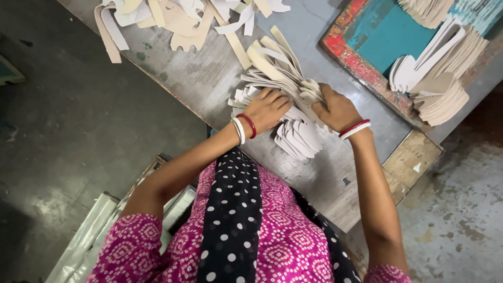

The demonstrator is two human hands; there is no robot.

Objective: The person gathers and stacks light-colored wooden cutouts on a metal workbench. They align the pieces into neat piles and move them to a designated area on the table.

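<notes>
Left hand: your left hand [268,107] lies palm down on the fanned stack of cut pieces [285,99], fingers together and pressed flat on top of it.
Right hand: your right hand [337,107] grips the same stack from the other side, fingers curled tight on its bunched middle.
Stack: you have the pale beige pieces spread like a fan on the grey bench [209,78], right in front of you, between both hands.
Tray: to your right a shallow tray [377,47] with a worn red rim and a teal floor sits on the bench; it carries more bundles of the same pale pieces [440,78], leaning and piled toward its far side.
Scraps: loose beige offcuts [173,18] lie at the bench's far edge, well apart from your hands.
Wrists: you wear red and white bangles [244,127] on both.
</notes>
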